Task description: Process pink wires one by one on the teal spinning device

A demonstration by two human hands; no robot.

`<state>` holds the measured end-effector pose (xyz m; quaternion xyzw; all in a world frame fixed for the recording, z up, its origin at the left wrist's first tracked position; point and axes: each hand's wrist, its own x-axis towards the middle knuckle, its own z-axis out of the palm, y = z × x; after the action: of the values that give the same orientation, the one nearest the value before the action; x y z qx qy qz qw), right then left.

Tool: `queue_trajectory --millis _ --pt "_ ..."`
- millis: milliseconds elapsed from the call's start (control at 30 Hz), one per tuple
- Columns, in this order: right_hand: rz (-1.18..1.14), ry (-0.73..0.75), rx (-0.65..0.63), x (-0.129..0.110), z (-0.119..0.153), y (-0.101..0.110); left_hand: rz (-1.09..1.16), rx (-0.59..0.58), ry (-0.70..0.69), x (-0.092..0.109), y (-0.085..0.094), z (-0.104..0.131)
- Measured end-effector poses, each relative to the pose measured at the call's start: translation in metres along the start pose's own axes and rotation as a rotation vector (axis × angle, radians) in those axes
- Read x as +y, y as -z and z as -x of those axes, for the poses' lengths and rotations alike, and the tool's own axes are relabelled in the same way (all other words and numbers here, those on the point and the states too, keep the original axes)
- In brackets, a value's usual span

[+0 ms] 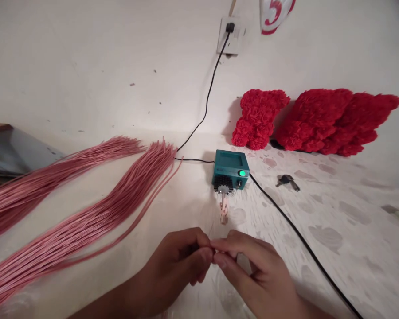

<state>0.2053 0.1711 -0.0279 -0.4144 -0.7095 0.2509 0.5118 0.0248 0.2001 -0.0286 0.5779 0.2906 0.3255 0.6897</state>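
Observation:
Low in the middle of the head view, my left hand [181,261] and my right hand [252,270] meet at the fingertips. Both are closed in a pinch, thumb against forefinger. Whatever sits between the fingertips is too small and covered to name. Just beyond them stands a small teal machine [231,166] with a lit green button [242,173] and a black toothed front. A pale pink clip [224,210] sticks out from its front toward my hands, apart from them.
Two bundles of long pink strands [119,208] lie on the left. Red ruffled flowers [261,117] stand in clusters along the wall at right. Keys [287,180] rest on the patterned table cover [326,235]. A black cord [208,102] runs to the wall socket [223,42]; another cable [295,230] crosses the right side.

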Motion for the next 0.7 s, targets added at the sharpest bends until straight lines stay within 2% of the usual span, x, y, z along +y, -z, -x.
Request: queue_trajectory --millis 267,533,700 --pt "-0.06 -0.186 0.003 0.0006 0.005 -0.0007 0.016 -0.006 0.036 -0.0002 -0.0011 -0.0019" --pt "-0.358 -0.449 -0.101 0.0071 0.0102 0.0003 0.054 0.02 0.052 0.0 -0.0035 -0.0021" --pt "-0.567 -0.611 -0.163 0.0037 0.0049 0.0015 -0.05 0.083 0.022 0.0015 -0.0068 -0.0017"
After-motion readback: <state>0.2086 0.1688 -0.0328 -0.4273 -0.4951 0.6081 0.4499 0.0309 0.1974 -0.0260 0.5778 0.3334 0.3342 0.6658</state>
